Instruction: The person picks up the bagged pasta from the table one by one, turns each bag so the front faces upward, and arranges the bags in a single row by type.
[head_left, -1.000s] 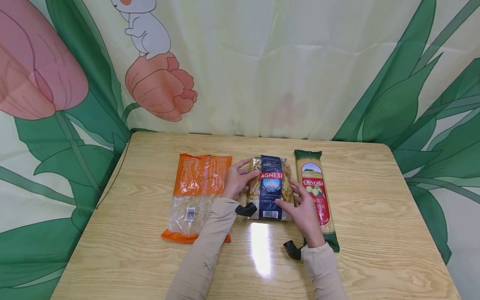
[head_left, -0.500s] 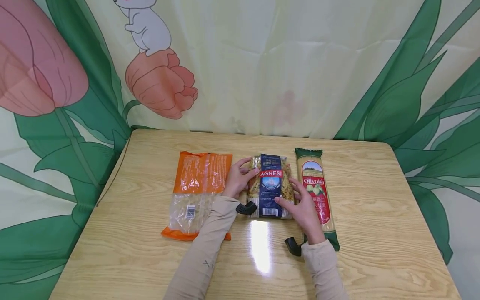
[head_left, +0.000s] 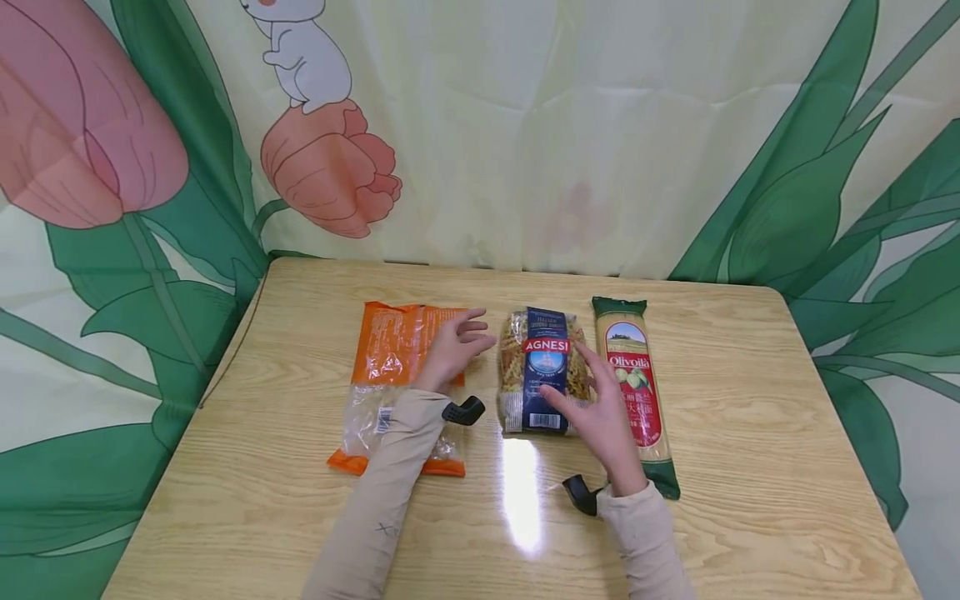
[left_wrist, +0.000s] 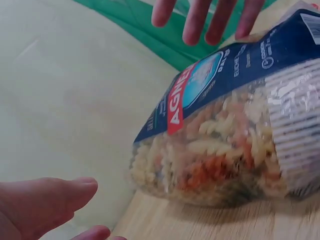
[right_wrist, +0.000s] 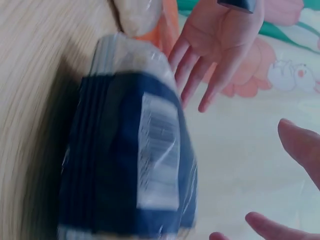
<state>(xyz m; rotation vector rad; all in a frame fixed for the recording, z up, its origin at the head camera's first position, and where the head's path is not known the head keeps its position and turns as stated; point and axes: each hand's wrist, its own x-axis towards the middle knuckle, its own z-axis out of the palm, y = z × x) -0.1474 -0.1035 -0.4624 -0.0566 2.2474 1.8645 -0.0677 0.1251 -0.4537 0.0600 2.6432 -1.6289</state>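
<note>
A clear pack of coloured spiral pasta (head_left: 546,371) with a dark blue AGNESI label lies on the table between both hands; its spirals show closely in the left wrist view. My left hand (head_left: 453,350) is to its left, apart from it, fingers loosely spread above the orange bag (head_left: 386,350). My right hand (head_left: 606,412) is by its right edge, thumb over the label in the head view. In the right wrist view the right thumb (right_wrist: 305,147) and fingertips are apart from the pack. A spaghetti pack (head_left: 637,387) with green ends lies partly behind the right hand.
The wooden table (head_left: 750,433) has its far edge against a curtain (head_left: 570,150) printed with flowers and leaves. Black curved camera mounts (head_left: 464,411) jut from both wrists. A thin cord (head_left: 240,337) runs along the table's left edge.
My left hand has let go of the spiral pasta pack and moved left over the orange bag. My right hand's fingers have loosened and spread beside the pack, which stays nearly in place.
</note>
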